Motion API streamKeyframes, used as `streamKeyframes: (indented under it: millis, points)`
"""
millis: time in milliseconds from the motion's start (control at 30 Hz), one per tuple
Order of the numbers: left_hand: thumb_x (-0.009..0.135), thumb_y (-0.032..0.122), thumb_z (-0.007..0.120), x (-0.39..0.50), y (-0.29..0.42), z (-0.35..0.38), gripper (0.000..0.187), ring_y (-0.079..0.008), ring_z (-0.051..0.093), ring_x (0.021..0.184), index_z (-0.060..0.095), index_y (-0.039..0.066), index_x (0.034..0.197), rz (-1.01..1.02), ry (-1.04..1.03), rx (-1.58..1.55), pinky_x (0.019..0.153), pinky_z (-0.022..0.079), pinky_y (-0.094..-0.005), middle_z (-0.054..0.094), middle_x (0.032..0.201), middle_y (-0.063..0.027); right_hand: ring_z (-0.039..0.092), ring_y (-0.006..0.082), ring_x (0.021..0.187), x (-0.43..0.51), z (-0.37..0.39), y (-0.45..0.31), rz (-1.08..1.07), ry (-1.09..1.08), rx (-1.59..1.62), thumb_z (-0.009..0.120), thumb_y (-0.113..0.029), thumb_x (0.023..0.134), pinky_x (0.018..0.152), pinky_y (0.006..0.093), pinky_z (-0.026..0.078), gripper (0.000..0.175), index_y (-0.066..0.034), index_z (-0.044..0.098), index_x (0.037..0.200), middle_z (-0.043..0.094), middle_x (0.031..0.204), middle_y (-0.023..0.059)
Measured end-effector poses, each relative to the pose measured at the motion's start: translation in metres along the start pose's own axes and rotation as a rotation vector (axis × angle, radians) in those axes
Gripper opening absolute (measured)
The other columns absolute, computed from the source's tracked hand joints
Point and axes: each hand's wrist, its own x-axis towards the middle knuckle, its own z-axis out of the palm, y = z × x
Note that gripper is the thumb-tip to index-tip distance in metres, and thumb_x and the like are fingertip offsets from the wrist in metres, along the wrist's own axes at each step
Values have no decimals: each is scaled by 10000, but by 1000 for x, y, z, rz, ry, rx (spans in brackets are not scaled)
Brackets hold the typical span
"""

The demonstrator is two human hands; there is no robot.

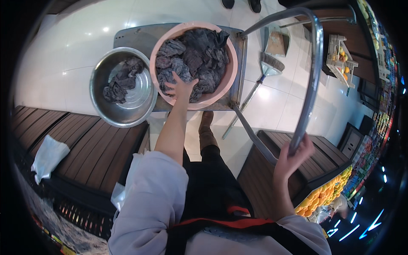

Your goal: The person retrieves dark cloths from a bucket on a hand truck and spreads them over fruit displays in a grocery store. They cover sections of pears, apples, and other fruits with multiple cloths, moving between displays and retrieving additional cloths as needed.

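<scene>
A pink plastic basin (233,68) full of crumpled dark grey cloths (194,57) stands on a flatbed trolley (132,36). My left hand (182,88) reaches over the near side of the basin, fingers spread above the cloths; whether it touches them is hard to tell. To the left is a metal basin (96,87) with a few more dark cloths (122,81) inside, close against the pink one. My right hand (296,156) is closed around the trolley's tubular metal handle (314,70).
Right of the trolley, a broom (271,66) and a dustpan (278,43) lie on the tiled floor. Brown slatted display stands (86,149) flank me, with orange fruit (315,197) at the right. Plastic crates (339,60) stand farther right. Another person's shoes (255,5) show at the top.
</scene>
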Motion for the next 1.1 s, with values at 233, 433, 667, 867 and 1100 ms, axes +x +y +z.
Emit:
streamKeyframes:
  millis: [233, 433, 667, 867, 1100]
  points:
    - [668, 349, 977, 70, -42, 71, 1002, -571, 283, 1406, 395, 448, 1478, 100, 332, 209, 1098, 438, -600, 121, 1617, -287, 388, 457, 1448, -50, 188, -42, -74, -500, 525, 830, -67, 798, 1152, 510, 409, 743, -64, 504, 1465, 434, 1504, 229]
    - [657, 185, 915, 87, -101, 20, 778, -576, 370, 1325, 573, 253, 1353, 691, 356, -133, 1136, 378, -585, 329, 1446, -300, 289, 568, 1493, -26, 458, -17, -105, -836, 159, 911, -122, 728, 1139, 633, 416, 1271, -356, 131, 1704, 129, 1706, 262]
    - [632, 393, 992, 20, -93, 65, 1317, -633, 159, 1501, 213, 346, 1694, 468, 140, 332, 1167, 279, -726, 115, 1655, -385, 416, 529, 1425, -40, 532, -8, -216, -909, -196, 730, -36, 862, 960, 610, 563, 1080, -450, 151, 1675, 245, 1636, 253]
    - [646, 272, 948, 49, -93, 85, 1153, -517, 390, 1415, 332, 346, 1617, 409, 304, 439, 1147, 332, -689, 310, 1589, -269, 649, 476, 1104, -19, 546, 12, -222, -870, 119, 805, -100, 718, 831, 512, 612, 775, -299, 518, 1410, 507, 1275, 239]
    - [659, 84, 850, 28, -106, -25, 933, -434, 531, 1317, 459, 125, 1505, 752, 146, -403, 1163, 415, -473, 501, 1411, -234, 671, 445, 1028, 20, 413, -52, -81, -624, 654, 776, -147, 684, 916, 481, 553, 470, -173, 672, 1141, 662, 1063, 196]
